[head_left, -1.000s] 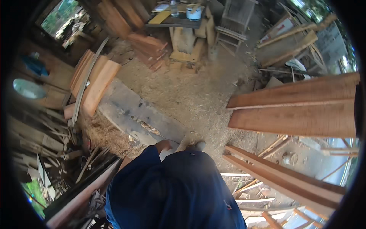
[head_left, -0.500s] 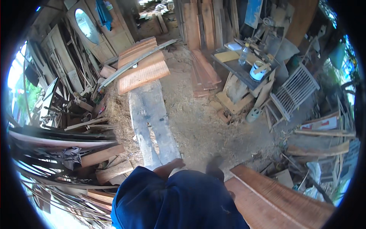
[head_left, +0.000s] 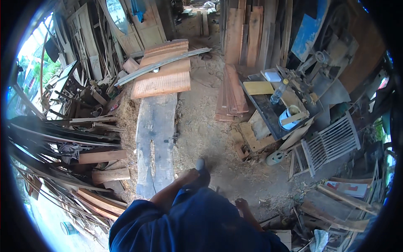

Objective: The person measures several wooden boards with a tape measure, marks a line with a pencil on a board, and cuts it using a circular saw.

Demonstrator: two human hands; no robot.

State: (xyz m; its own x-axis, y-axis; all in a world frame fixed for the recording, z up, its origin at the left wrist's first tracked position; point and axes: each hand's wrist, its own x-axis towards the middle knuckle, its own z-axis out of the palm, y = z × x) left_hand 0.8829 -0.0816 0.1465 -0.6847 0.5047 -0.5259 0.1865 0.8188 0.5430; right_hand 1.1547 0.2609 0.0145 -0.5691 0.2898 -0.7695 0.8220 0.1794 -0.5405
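Observation:
My left hand (head_left: pixel 189 176) hangs in front of my dark blue shirt (head_left: pixel 201 218), over my foot (head_left: pixel 202 170). It is nearest to the long grey weathered board (head_left: pixel 157 122) on the ground, apart from it. My right hand (head_left: pixel 241 203) is lower and to the right, above the dirt floor, its fingers partly hidden. No object shows in either hand, and both are too small and blurred to tell their grip. At the far end of the grey board lie reddish-brown boards (head_left: pixel 161 82), with a narrow grey strip of wood (head_left: pixel 172 62) slanting across them.
A cluttered worktable (head_left: pixel 268 119) at the right bears a plastic bottle (head_left: pixel 278 92) and a blue-white bucket (head_left: pixel 285 119). A slatted wooden frame (head_left: pixel 329 143) leans beyond it. Scrap wood (head_left: pixel 103 157) is heaped at the left. Planks (head_left: pixel 254 35) stand upright at the back.
The view has swung and shifted, and the large reddish board at the lower right has left it. My left hand reaches further forward over my foot. My right hand shows more clearly.

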